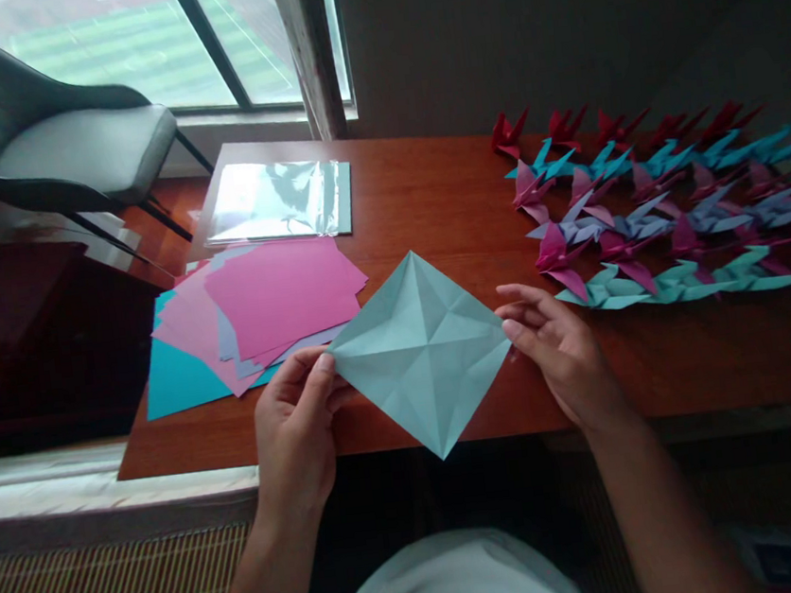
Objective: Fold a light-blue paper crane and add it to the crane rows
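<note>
Holding a pale teal paper square (422,351) at centre frame, turned corner-up as a diamond. The left hand (296,422) pinches its left corner between thumb and fingers, and the right hand (558,345) pinches the right corner the same way. Both hands are closed on the sheet and carry nothing else.

**Progress.** The square lies opened out flat. Crease lines cross at its middle, along the diagonals and from side to side, so the preliminary creasing appears done. No flap is collapsed, and the shaping proper looks not yet begun. Rows of folded paper birds (664,209) in red, teal, lilac and magenta fill the right and upper right of the frame, which suggests many pieces are finished. A fanned pile of flat pink, lilac and blue sheets (274,301) sits left of centre, which suggests more are unfolded. A clear plastic sleeve (281,200) lies just above the pile.

**Edges and room.** The wooden table (427,198) has its near edge running beneath the square, whose lower corner overhangs it toward the person's lap. The pile's lowest blue sheet reaches close to the table's left edge. Bare wood shows above the square, between the pile and the birds. The right hand is near the closest bird but apart from it. A chair (79,152) stands at upper left, well away.
</note>
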A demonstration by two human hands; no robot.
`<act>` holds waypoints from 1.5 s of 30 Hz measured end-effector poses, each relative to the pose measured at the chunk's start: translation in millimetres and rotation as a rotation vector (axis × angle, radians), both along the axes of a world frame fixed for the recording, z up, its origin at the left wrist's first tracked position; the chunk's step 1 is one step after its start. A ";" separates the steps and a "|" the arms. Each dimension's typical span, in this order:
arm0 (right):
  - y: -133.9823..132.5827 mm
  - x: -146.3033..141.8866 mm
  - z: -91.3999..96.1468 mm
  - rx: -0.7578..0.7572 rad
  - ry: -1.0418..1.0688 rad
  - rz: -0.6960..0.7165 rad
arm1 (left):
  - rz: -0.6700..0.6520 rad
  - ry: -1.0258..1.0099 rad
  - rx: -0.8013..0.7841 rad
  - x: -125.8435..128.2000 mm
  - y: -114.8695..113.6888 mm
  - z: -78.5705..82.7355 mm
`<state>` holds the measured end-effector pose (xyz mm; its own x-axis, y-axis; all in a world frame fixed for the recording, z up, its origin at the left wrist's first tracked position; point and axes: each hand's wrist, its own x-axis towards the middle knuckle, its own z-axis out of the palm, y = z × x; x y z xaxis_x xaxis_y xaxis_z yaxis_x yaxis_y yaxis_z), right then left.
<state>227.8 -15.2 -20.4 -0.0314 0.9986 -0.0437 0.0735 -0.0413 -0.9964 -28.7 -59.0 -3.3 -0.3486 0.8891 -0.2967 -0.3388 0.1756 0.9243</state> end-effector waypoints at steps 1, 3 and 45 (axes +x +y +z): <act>-0.7 -0.5 0.8 -0.021 0.051 -0.004 | 0.009 -0.010 0.003 -0.2 0.2 -0.2; -3.0 -2.3 2.5 -0.038 0.091 -0.011 | 0.018 -0.013 0.005 -0.6 0.4 -0.5; -15.7 -4.3 22.4 0.177 -0.108 0.021 | 0.046 0.277 0.142 5.0 -3.2 -0.3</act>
